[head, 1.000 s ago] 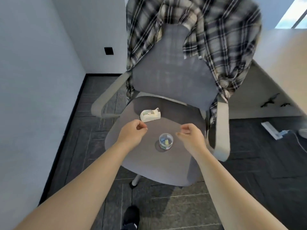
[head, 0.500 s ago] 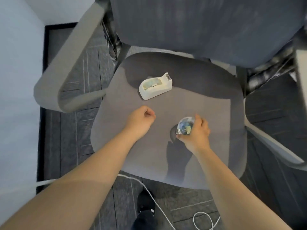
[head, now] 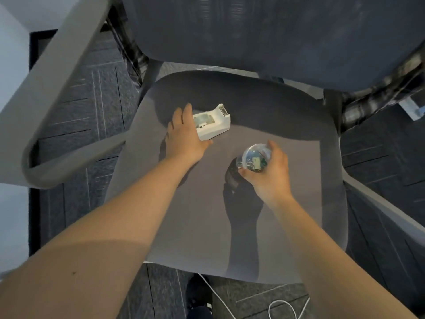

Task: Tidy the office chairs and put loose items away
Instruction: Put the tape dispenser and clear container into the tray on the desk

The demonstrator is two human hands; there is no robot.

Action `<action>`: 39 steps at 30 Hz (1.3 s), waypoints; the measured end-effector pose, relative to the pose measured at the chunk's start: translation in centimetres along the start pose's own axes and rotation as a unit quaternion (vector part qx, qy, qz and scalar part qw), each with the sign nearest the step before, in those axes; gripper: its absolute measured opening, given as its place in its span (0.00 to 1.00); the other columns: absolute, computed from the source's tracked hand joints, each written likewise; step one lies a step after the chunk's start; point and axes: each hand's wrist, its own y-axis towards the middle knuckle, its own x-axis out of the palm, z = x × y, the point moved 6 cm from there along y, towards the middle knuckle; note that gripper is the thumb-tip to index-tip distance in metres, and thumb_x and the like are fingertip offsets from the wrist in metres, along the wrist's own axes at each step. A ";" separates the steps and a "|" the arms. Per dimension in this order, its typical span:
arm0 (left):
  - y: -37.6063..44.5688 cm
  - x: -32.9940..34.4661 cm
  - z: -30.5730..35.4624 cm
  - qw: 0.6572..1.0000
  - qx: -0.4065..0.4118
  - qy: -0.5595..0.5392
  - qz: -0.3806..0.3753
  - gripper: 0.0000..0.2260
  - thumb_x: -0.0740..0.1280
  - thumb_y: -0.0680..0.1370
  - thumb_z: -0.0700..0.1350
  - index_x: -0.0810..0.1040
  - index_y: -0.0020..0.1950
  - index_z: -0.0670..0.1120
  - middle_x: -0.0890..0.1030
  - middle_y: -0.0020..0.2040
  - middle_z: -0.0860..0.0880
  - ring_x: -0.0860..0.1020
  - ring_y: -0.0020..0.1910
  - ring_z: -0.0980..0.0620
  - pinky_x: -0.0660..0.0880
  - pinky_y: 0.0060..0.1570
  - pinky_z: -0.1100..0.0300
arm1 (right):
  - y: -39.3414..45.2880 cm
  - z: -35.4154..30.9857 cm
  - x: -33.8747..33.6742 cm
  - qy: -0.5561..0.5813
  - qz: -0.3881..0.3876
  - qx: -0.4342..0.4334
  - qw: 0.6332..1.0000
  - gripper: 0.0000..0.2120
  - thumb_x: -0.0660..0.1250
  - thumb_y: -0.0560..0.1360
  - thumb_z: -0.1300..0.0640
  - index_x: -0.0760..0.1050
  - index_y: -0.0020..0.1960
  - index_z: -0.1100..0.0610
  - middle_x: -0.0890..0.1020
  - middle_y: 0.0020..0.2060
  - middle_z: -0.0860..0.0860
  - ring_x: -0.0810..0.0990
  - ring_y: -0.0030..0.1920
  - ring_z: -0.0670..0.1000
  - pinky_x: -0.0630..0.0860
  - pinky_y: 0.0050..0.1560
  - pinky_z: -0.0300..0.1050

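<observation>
My left hand (head: 184,137) wraps around the left end of the white tape dispenser (head: 212,123), which sits on the grey chair seat (head: 287,215) just above the middle of the frame. My right hand (head: 271,171), right of centre, grips a small clear round container (head: 254,158) of clips, lifted off the seat. A white cable (head: 282,306) lies on the floor at the bottom.
</observation>
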 end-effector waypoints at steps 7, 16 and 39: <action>0.7 0.5 -0.3 0.994 0.007 0.109 -0.013 0.27 0.70 0.71 0.40 0.62 0.66 0.40 0.66 0.65 0.37 0.69 0.61 0.35 0.69 0.58 0.44 | -0.3 0.7 -0.9 0.017 0.003 0.011 1.000 0.42 0.75 0.66 0.60 0.55 0.72 0.55 0.64 0.68 0.53 0.66 0.68 0.52 0.67 0.65 0.43; -5.2 0.1 -1.1 0.988 -0.151 -0.039 -0.017 0.26 0.71 0.67 0.45 0.67 0.59 0.37 0.72 0.61 0.38 0.75 0.56 0.37 0.71 0.48 0.52 | -3.0 -1.8 -4.7 0.045 0.018 -0.014 0.999 0.42 0.75 0.66 0.59 0.55 0.72 0.54 0.63 0.68 0.51 0.66 0.68 0.52 0.68 0.69 0.48; -27.4 -8.1 27.1 0.933 0.059 -0.338 -0.105 0.31 0.67 0.48 0.57 0.72 0.45 0.39 0.75 0.45 0.44 0.75 0.45 0.45 0.73 0.47 0.52 | -23.2 -3.2 -34.8 0.111 0.169 -0.095 0.975 0.40 0.74 0.66 0.57 0.57 0.72 0.55 0.64 0.68 0.52 0.66 0.59 0.47 0.63 0.55 0.37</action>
